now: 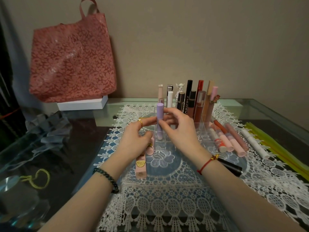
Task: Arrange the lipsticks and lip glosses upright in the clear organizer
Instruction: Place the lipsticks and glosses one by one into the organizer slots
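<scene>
A lilac lip gloss tube (159, 114) stands upright in a front-left slot of the clear organizer (203, 129). My right hand (178, 129) pinches the tube between thumb and fingers. My left hand (137, 139) touches the tube's left side with an extended finger; its other fingers are curled. Several lipsticks and glosses (189, 99) stand upright in the organizer's back rows. Pink and peach tubes (229, 139) lie flat to the organizer's right. A pink tube (141, 166) lies under my left hand, and a black tube (231, 166) lies by my right wrist.
A white lace mat (167, 195) covers the glass table. A pink floral bag (71, 59) leans on the wall above a white box (82, 104) at back left. Grey fabric (48, 129) and a yellow cord (40, 180) lie left; yellow strips (280, 148) lie right.
</scene>
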A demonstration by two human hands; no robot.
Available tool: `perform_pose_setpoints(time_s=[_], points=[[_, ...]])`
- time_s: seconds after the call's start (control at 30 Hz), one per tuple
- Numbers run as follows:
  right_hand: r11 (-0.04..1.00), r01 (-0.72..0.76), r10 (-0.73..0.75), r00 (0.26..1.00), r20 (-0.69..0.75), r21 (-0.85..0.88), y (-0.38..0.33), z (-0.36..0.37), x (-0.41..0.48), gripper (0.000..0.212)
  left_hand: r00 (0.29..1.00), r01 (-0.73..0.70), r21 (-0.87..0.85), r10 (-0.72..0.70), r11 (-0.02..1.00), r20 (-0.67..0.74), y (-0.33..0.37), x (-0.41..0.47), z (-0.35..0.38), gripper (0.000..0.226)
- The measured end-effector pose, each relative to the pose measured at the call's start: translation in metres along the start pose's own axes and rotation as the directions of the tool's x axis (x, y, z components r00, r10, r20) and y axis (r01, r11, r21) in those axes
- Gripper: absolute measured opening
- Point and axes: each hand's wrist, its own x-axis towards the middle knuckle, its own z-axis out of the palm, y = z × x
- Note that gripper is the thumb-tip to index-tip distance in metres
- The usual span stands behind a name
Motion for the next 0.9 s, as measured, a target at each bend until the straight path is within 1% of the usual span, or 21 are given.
perform_pose_setpoints(time_s=[0.17, 0.37, 0.47, 0.6, 0.67, 0.73, 0.9], points=[[1.0, -0.001, 0.001, 1.0, -0.007, -0.027, -0.001, -0.001, 0.0, 0.032, 1.0, 0.003, 0.001, -0.003, 1.0, -0.019, -0.001, -0.001, 0.0, 0.05], [0.999, -0.014, 0.012, 0.999, -0.05, -0.029, -0.007, -0.013, -0.001, 0.035, 1.0, 0.0, -0.013, 0.0, 1.0, -0.027, -0.001, -0.003, 0.0, 0.046], [1.0, -0.008, 0.007, 0.995, -0.099, -0.003, -0.014, -0.03, 0.0, 0.032, 0.999, 0.003, -0.011, -0.003, 1.0, -0.034, -0.002, -0.003, 0.0, 0.044], [0.999, 0.002, 0.005, 0.98, -0.2, 0.035, -0.015, -0.067, 0.006, 0.029, 0.999, -0.008, -0.007, 0.007, 1.0, -0.034, -0.003, -0.003, 0.0, 0.041], [1.0, 0.0, -0.001, 0.971, -0.241, -0.006, -0.009, -0.089, 0.009, 0.028, 0.999, -0.01, -0.019, 0.009, 1.0, -0.031, -0.005, -0.004, 0.0, 0.041], [0.995, -0.033, 0.008, 0.968, -0.25, -0.094, 0.003, -0.112, 0.011, 0.029, 1.0, 0.003, -0.025, -0.003, 1.0, -0.017, -0.007, -0.005, 0.002, 0.04], [0.931, -0.211, 0.151, 0.965, -0.213, -0.298, 0.044, -0.159, 0.007, 0.027, 0.999, 0.038, -0.032, -0.038, 0.999, -0.007, -0.011, -0.005, 0.006, 0.038]])
